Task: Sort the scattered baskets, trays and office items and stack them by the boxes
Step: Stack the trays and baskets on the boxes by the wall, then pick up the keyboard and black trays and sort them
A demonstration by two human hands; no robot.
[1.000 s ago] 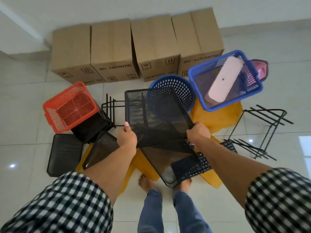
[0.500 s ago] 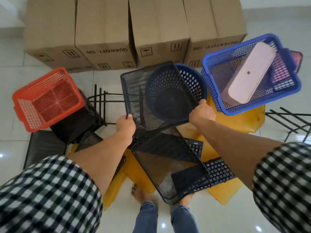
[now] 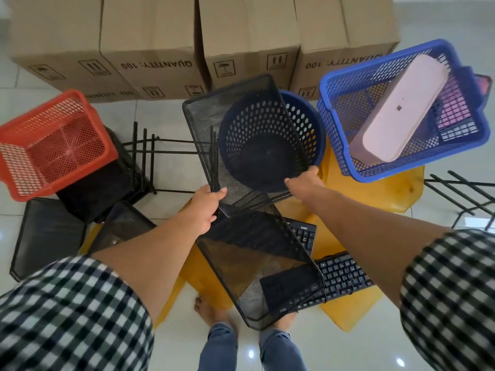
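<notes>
Far left of the held mesh tray (image 3: 243, 140), a red basket (image 3: 56, 145) is seen tipped on dark items, with a flat black tray (image 3: 45, 236) on the floor below it. A black wire rack (image 3: 150, 162) lies between that basket and the held tray.

The held tray's near left corner is clamped by the left hand (image 3: 206, 207), thumb on top and fingers curled beneath. The tray is carried clear of the floor, tilted, with its far edge towards the cardboard boxes (image 3: 150, 36). Its near right corner is gripped in the same way by the right hand (image 3: 302, 180).

Behind and under the held tray a round blue basket (image 3: 305, 124) is seen through the mesh. Just below the held tray a second mesh tray (image 3: 257, 263) rests over keyboards (image 3: 345, 274). To the right a blue rectangular basket (image 3: 330, 121) holds a pink case (image 3: 399, 111).

The step in hand is judged to be the carrying of one mesh tray to the boxes. Bare floor by the boxes is called for next, and the tray must be levelled before it is set down. The other trays can then be stacked on it.
</notes>
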